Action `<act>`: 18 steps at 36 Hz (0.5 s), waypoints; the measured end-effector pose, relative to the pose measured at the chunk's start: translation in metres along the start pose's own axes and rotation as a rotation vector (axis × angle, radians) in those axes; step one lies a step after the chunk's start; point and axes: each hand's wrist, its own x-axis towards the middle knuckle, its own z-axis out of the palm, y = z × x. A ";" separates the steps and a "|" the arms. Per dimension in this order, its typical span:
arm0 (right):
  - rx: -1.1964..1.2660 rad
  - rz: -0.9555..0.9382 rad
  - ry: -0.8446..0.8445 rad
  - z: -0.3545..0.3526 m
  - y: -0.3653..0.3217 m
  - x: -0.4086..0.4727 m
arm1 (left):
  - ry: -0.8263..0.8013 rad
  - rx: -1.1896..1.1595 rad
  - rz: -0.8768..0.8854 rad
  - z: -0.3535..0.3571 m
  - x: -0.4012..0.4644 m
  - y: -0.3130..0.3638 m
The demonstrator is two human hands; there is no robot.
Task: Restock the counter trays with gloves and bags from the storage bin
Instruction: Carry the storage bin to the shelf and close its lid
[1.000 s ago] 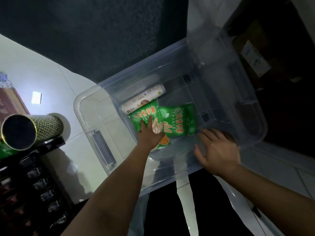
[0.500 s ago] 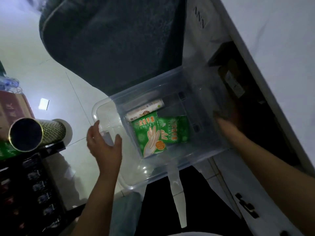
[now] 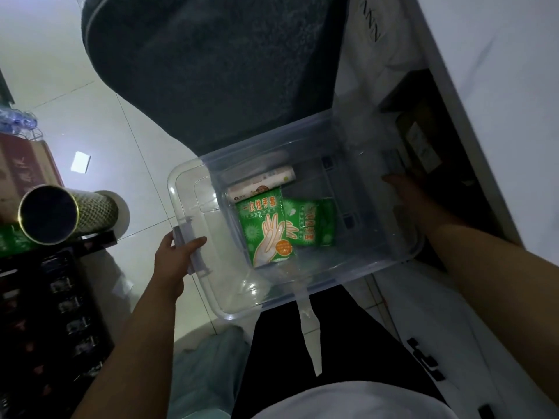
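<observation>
A clear plastic storage bin (image 3: 211,291) sits in front of me, above the floor. Inside lie two green packs of disposable gloves, one (image 3: 266,228) overlapping the other (image 3: 314,222), and a white roll of bags (image 3: 263,184) behind them. My left hand (image 3: 174,258) grips the grey latch handle (image 3: 193,252) on the bin's left end. My right hand (image 3: 408,192) holds the bin's right end, seen partly through the clear wall.
A dark bulky cushion or bag (image 3: 217,71) lies beyond the bin. At the left stand a patterned tube (image 3: 66,216), a red box (image 3: 24,170) and a dark rack (image 3: 45,328). A white counter side (image 3: 499,116) runs along the right. White tiled floor lies below.
My left hand left the glove pack and took the bin's left latch handle. My right hand moved from the near rim to the right end. The bin has risen and shifted right.
</observation>
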 end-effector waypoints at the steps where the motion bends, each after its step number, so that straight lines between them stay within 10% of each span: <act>1: 0.018 -0.034 0.041 0.000 -0.002 -0.004 | 0.035 0.039 0.026 0.001 -0.001 0.001; 12: -0.090 -0.066 0.133 0.009 -0.003 -0.040 | 0.378 0.274 0.208 0.008 -0.021 0.022; 18: 0.022 0.119 -0.255 0.031 -0.008 -0.077 | 0.342 0.176 0.027 -0.033 -0.012 0.009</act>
